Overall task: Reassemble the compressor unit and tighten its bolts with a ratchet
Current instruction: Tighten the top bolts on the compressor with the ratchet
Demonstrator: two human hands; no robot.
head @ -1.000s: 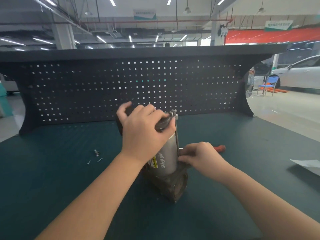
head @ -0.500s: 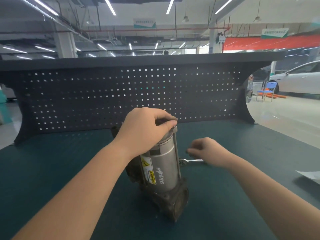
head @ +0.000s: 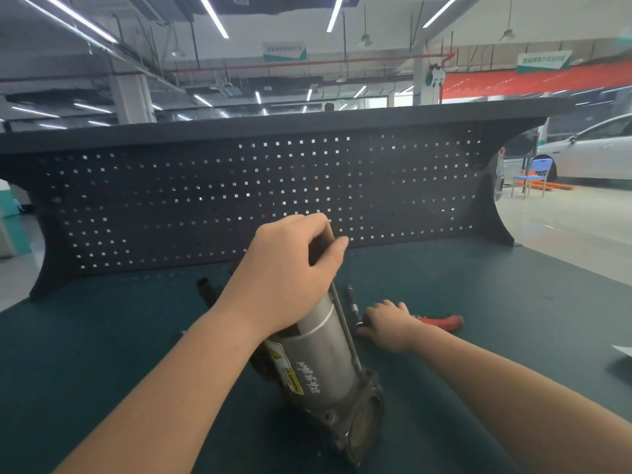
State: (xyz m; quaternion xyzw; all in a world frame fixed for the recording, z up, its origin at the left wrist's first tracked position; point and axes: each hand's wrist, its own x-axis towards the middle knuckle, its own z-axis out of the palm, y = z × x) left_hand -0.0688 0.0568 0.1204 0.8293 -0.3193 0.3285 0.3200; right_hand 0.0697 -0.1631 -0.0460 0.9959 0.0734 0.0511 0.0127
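The compressor unit (head: 318,367), a silver cylinder with a dark cast end cap and a yellow warning label, stands tilted on the green bench top (head: 119,336). A long bolt (head: 343,330) runs down its right side. My left hand (head: 290,268) grips the cylinder's top end, fingers curled over it. My right hand (head: 388,325) lies low on the bench to the right of the unit, over the ratchet (head: 444,321). Only the ratchet's red handle and a bit of metal near my fingers show. A thin metal extension bar (head: 352,299) lies just behind that hand.
A dark perforated back panel (head: 239,200) closes off the far side of the bench. A white sheet of paper (head: 622,350) lies at the right edge. A dark fitting (head: 205,287) sticks out behind the unit on the left. Beyond the bench, a white car is parked.
My right hand has dropped from the unit's side to the bench and now rests over the ratchet. My left hand stays on the unit's top. The view has tilted upward.
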